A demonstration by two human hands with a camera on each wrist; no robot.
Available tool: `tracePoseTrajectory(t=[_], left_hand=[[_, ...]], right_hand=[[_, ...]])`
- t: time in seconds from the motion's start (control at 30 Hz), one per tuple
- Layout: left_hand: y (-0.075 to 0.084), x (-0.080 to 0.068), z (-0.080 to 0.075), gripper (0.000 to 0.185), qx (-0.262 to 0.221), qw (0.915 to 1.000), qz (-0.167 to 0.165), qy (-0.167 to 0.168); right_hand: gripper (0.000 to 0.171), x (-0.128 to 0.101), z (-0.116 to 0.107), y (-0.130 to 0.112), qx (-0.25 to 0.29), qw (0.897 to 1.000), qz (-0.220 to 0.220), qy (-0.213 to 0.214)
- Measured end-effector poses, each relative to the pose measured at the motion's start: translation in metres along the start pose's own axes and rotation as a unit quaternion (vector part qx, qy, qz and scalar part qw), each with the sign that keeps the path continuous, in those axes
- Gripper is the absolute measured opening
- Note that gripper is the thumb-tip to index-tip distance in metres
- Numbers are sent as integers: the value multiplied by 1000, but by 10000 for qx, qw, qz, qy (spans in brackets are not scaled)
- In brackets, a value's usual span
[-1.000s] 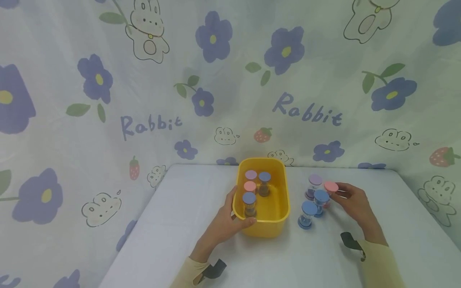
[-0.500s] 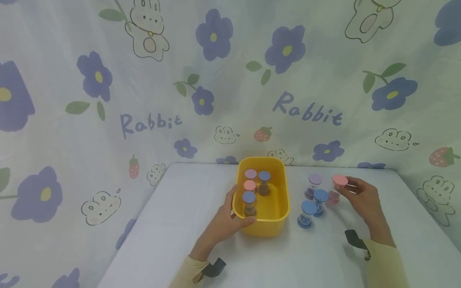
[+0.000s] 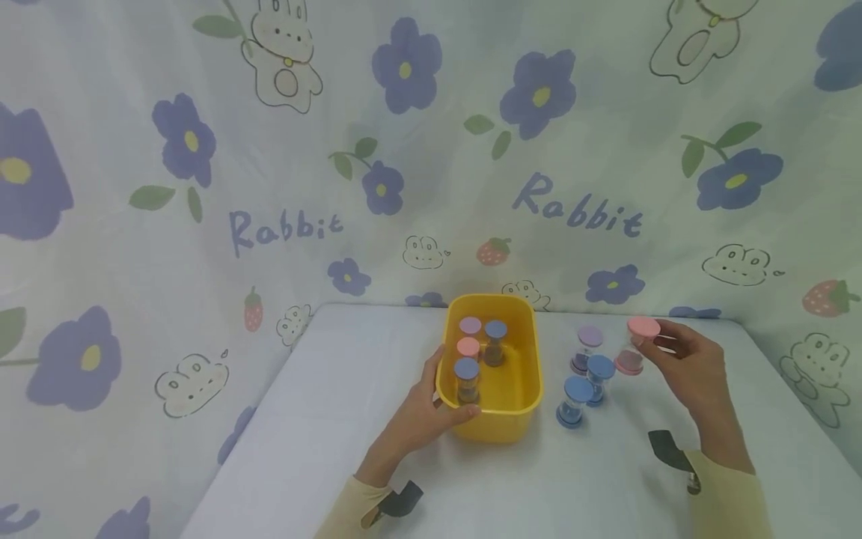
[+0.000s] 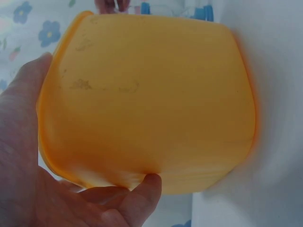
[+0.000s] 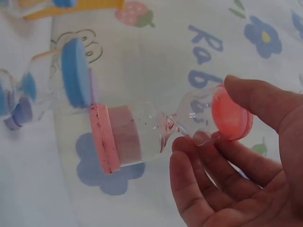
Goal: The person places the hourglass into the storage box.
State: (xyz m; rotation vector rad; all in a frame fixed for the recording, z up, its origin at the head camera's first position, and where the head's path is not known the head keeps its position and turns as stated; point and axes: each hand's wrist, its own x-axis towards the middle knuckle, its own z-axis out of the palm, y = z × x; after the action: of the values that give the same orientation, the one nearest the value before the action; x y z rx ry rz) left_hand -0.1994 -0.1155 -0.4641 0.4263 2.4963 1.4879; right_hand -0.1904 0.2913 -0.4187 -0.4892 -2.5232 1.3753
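My left hand [image 3: 420, 419] grips the near left corner of a yellow plastic tub [image 3: 498, 428], thumb over its front rim and fingers along its side. Between the thumb and fingers of my right hand [image 3: 690, 367] is a pink hourglass [image 5: 156, 132], held by its upper end, pink sand in its lower bulb. Left of it on the table stand a purple hourglass [image 3: 589, 340] and two blue hourglasses, the nearer blue hourglass [image 3: 578, 391] in front of the farther blue hourglass [image 3: 600, 368]. The left wrist view shows mostly the tub's outer wall [image 4: 151, 99].
Inside the tub stand several hourglasses: a purple-topped one [image 3: 470, 326], a pink-topped one [image 3: 468, 347] and two blue-topped ones [image 3: 467, 368]. The white table [image 3: 323, 374] ends at a curtain [image 3: 458, 150] with flowers and rabbits behind and at the sides.
My right hand has drawn the pink hourglass up and to the right, away from the purple and blue ones. The left hand and tub have stayed in place.
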Motion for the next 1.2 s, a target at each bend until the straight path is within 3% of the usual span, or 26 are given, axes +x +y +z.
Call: tracePoseTrajectory(t=[0.5, 0.73, 0.87, 1.2], left_hand=[[1, -1, -3, 114, -40, 9999, 88, -30], [0, -1, -3, 113, -100, 9998, 163, -49], [-1, -1, -3, 113, -111, 9997, 182, -72], [-1, 0, -3, 115, -75, 9999, 47, -59]], right_hand=[[72, -24, -2, -34, -30, 9998, -53, 204], [66, -32, 2, -49, 431, 9961, -752, 164], [64, -36, 10, -61, 510, 9937, -996, 118], [62, -45, 41, -91, 649, 9915, -1121, -102]])
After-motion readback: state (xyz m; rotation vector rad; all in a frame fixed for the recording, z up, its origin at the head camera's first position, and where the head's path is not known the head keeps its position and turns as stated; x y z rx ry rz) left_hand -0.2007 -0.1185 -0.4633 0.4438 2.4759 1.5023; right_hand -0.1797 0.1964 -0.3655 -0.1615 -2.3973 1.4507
